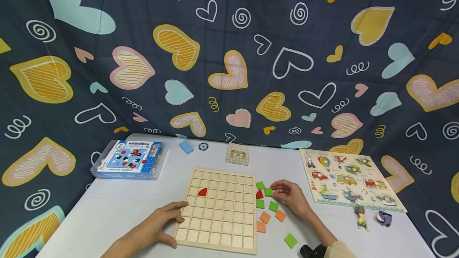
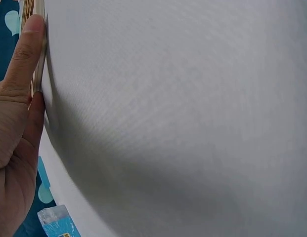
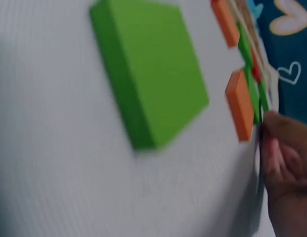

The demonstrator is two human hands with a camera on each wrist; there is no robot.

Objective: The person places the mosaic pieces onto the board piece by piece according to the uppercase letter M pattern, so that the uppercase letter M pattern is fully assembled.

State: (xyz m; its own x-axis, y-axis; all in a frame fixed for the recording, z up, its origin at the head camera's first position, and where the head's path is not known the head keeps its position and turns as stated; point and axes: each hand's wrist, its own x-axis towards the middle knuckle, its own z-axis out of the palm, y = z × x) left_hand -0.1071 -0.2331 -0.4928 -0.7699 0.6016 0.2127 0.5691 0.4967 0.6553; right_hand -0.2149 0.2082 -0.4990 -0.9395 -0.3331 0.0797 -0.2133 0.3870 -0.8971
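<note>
A wooden grid board (image 1: 218, 213) lies on the table with one red quarter-round tile (image 1: 202, 192) in an upper-left cell. My left hand (image 1: 160, 223) rests against the board's left edge, thumb near its lower left corner. The left wrist view shows the thumb (image 2: 25, 54) stretched along the board's side. Right of the board, my right hand (image 1: 291, 198) pinches a green square tile (image 1: 268, 192) at its fingertips. Around it lie several green tiles (image 1: 273, 206), orange tiles (image 1: 280, 215) and another red quarter-round tile (image 1: 259, 194). One green tile (image 3: 155, 74) looms large in the right wrist view.
A small pattern card (image 1: 237, 153) lies behind the board. At the back left are a boxed molecule set (image 1: 130, 159), a blue block (image 1: 186, 147) and a round chip (image 1: 203, 146). A vehicle puzzle board (image 1: 351, 180) and two small figures (image 1: 361, 218) are on the right.
</note>
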